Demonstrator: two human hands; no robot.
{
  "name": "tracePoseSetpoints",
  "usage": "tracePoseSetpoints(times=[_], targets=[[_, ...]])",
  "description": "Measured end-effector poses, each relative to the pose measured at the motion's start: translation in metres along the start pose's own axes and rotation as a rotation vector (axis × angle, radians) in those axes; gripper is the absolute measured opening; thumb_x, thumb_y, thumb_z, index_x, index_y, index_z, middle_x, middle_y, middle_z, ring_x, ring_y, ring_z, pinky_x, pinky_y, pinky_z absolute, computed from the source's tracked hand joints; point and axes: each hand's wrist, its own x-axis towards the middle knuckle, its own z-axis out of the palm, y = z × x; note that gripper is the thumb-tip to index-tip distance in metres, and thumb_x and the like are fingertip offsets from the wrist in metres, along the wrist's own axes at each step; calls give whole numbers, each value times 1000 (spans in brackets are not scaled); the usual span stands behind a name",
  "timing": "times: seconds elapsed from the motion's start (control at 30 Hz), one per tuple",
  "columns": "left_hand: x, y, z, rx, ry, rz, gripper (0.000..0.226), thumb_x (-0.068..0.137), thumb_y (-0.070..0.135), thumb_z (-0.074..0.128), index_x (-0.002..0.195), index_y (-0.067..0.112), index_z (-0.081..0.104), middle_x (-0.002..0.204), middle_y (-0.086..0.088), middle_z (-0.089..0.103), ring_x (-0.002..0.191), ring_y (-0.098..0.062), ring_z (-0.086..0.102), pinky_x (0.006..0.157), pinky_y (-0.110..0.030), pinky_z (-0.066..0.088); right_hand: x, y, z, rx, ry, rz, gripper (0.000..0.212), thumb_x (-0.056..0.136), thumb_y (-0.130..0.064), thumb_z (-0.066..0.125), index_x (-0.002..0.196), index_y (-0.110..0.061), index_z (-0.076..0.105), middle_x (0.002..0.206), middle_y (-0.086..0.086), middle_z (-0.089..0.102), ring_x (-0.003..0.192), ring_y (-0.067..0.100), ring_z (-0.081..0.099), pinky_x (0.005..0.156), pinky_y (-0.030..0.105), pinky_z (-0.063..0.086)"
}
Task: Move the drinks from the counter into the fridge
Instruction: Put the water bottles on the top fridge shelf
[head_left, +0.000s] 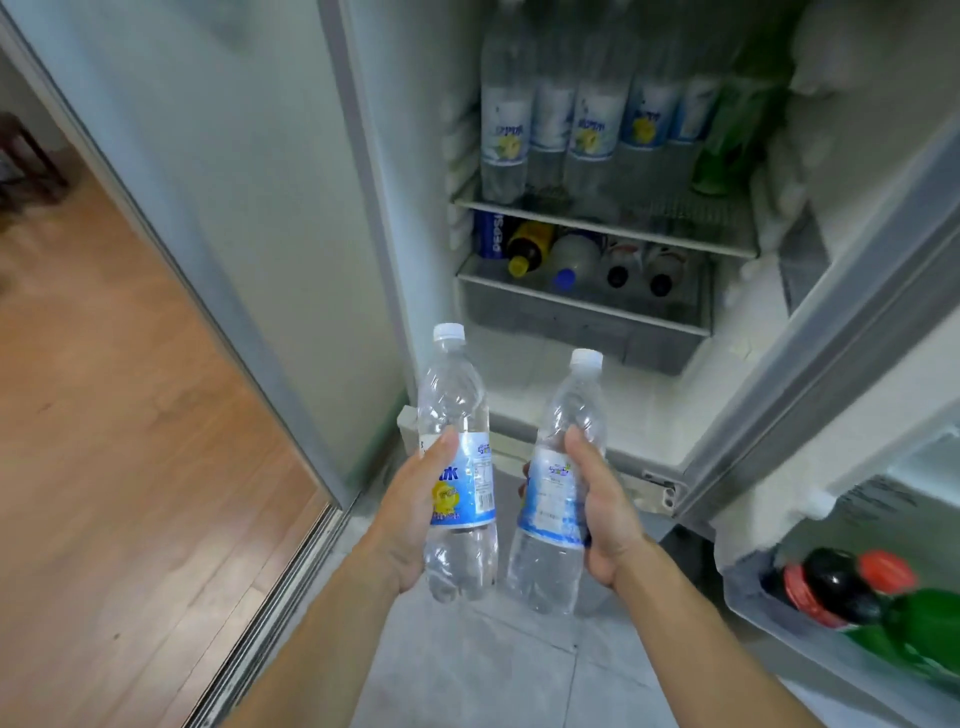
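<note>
left hand (415, 512) wrapped round lemon-label bottle (458, 462) | right hand (602, 506) wrapped round blue-label bottle (558, 483) | Pepsi bottle (491, 234) in open fridge (571, 322); both held upright before it

Door-shelf bottles (852, 592) blurred, perhaps cola; top-shelf bottles (550, 104) cropped.

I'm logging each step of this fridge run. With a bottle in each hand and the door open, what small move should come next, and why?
Probably reach the left hand forward and stand its clear bottle on the upper shelf, beside the matching upright bottles. The drawer below already looks full of lying drinks. The right hand holds the second bottle meanwhile.
</note>
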Motion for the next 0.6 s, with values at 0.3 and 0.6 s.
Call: tracePoseSetpoints(times=[0.3, 0.6], targets=[[108, 113, 54, 45, -155, 261, 31, 66, 54, 77, 90, 35, 76, 100, -7, 76, 90, -25, 74, 80, -42, 59, 54, -122, 20, -15, 272, -378, 39, 60, -59, 77, 93, -39, 73, 97, 2, 77, 86, 21, 75, 80, 44, 60], [218, 216, 114, 224, -180, 614, 25, 81, 24, 79, 100, 28, 64, 91, 15, 75, 90, -7, 72, 78, -24, 57, 125, -234, 40, -103, 604, -784, 48, 73, -42, 83, 112, -21, 64, 92, -15, 75, 84, 2, 72, 67, 19, 57]])
